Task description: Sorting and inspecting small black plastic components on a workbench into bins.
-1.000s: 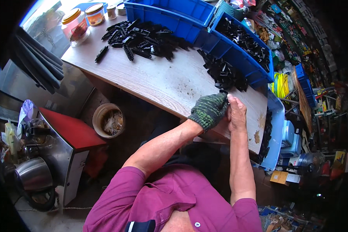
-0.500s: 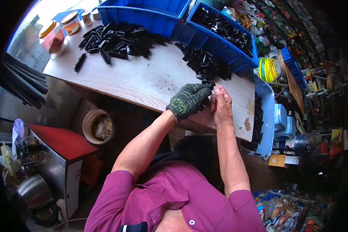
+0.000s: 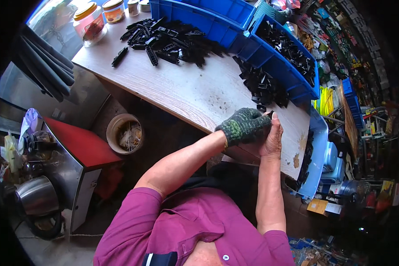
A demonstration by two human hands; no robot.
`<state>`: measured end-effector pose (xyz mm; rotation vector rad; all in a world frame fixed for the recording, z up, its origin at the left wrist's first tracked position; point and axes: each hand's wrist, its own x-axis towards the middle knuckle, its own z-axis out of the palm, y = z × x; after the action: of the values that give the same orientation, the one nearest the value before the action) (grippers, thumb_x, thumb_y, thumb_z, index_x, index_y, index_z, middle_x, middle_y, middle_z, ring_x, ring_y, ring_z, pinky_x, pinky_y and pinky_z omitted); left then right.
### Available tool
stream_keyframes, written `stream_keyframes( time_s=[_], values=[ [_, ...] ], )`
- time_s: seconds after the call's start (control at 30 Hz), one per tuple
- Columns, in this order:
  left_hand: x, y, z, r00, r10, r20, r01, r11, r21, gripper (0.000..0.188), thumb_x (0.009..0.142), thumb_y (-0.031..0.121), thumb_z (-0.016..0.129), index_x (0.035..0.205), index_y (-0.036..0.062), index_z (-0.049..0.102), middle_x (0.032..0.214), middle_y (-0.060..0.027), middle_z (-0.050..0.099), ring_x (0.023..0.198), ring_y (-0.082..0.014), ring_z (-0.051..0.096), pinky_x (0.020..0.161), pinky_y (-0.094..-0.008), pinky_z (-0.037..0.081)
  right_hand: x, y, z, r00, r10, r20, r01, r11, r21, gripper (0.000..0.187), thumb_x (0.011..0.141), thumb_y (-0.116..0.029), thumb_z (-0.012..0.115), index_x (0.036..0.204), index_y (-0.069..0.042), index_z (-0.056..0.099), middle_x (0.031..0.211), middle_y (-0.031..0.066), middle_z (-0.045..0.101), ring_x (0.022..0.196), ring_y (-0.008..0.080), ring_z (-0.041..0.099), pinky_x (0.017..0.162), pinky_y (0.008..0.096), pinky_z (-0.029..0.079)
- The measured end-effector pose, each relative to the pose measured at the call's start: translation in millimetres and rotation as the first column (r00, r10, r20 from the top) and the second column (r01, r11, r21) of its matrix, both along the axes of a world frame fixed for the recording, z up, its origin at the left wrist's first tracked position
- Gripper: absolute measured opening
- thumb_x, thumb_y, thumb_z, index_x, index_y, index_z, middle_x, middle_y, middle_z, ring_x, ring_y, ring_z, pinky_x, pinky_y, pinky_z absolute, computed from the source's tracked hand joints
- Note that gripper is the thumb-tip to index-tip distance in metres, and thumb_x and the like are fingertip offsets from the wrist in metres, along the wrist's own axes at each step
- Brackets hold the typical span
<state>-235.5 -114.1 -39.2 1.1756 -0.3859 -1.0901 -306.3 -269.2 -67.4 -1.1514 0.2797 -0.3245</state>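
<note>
My left hand (image 3: 244,126), in a dark green knitted glove, is closed with its fingers around a small black plastic part (image 3: 270,114). My bare right hand (image 3: 272,141) meets it at the table's front edge, thumb up and pressed to the same part. Most of the part is hidden between the two hands. Just beyond them lies a heap of small black plastic pieces (image 3: 264,86). Farther left on the table spreads a pile of longer black slotted plastic pieces (image 3: 168,42), with one piece (image 3: 119,57) lying apart.
Blue crates (image 3: 199,20) line the back of the pale wooden table (image 3: 181,84); another crate (image 3: 292,51) holds black pieces. Jars (image 3: 88,26) stand at the far left corner. Below are a bucket (image 3: 112,133) and red-topped cabinet (image 3: 75,142). A light-blue bin (image 3: 317,150) is at right.
The whole view has shifted, so the table and piles appear farther right and the crates higher. Both hands stay together on the black part, which shows less between them now.
</note>
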Motion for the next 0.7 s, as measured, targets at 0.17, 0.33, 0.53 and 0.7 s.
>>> stream_keyframes(
  time_s=[0.17, 0.33, 0.53, 0.7],
  values=[
    [-1.9, 14.6, -8.9, 0.764, 0.338, 0.549, -0.36, 0.93, -0.071, 0.045, 0.091, 0.032, 0.067, 0.125, 0.0045, 0.057, 0.082, -0.0107, 0.068, 0.07, -0.0157, 0.064, 0.067, -0.0322, 0.052, 4.1, 17.3, 11.2, 0.993, 0.081, -0.087, -0.093, 0.985, -0.146, 0.031, 0.09, -0.033, 0.068, 0.104, -0.005, 0.063, 0.093, 0.0003, 0.065, 0.083, 0.0117, 0.062, 0.077, 0.0267, 0.052],
    [4.1, 23.7, -17.0, 0.618, 0.31, 0.723, -0.256, 0.948, -0.188, 0.034, 0.091, 0.022, 0.064, 0.121, 0.007, 0.06, 0.089, -0.0149, 0.07, 0.079, -0.0281, 0.069, 0.073, -0.0381, 0.053, 7.3, 28.8, 26.2, 0.978, 0.157, -0.141, -0.18, 0.97, -0.166, 0.027, 0.089, -0.028, 0.072, 0.102, -0.005, 0.066, 0.092, -0.0034, 0.062, 0.083, 0.0067, 0.056, 0.075, 0.0241, 0.046],
    [-6.7, 30.5, -13.3, 0.431, 0.273, 0.86, -0.417, 0.906, -0.079, 0.032, 0.087, 0.028, 0.068, 0.113, 0.0091, 0.063, 0.096, -0.0162, 0.069, 0.088, -0.0367, 0.067, 0.078, -0.0448, 0.053, 7.7, 25.9, 8.0, 0.995, 0.031, -0.094, -0.068, 0.908, -0.414, 0.024, 0.095, -0.032, 0.062, 0.092, -0.008, 0.065, 0.088, -0.0058, 0.055, 0.08, 0.0044, 0.047, 0.075, 0.0234, 0.041],
    [43.4, 102.2, -21.3, -0.337, 0.284, 0.898, -0.789, 0.435, -0.434, 0.04, 0.081, 0.021, 0.075, 0.116, 0.0073, 0.063, 0.114, -0.0145, 0.064, 0.108, -0.0344, 0.06, 0.098, -0.0446, 0.045, 2.4, 41.7, 21.2, 0.985, -0.042, -0.165, 0.002, 0.973, -0.232, 0.043, 0.098, -0.044, 0.043, 0.071, -0.01, 0.046, 0.045, -0.0026, 0.022, 0.038, 0.0116, 0.029, 0.046, 0.0374, 0.051]
  ],
)
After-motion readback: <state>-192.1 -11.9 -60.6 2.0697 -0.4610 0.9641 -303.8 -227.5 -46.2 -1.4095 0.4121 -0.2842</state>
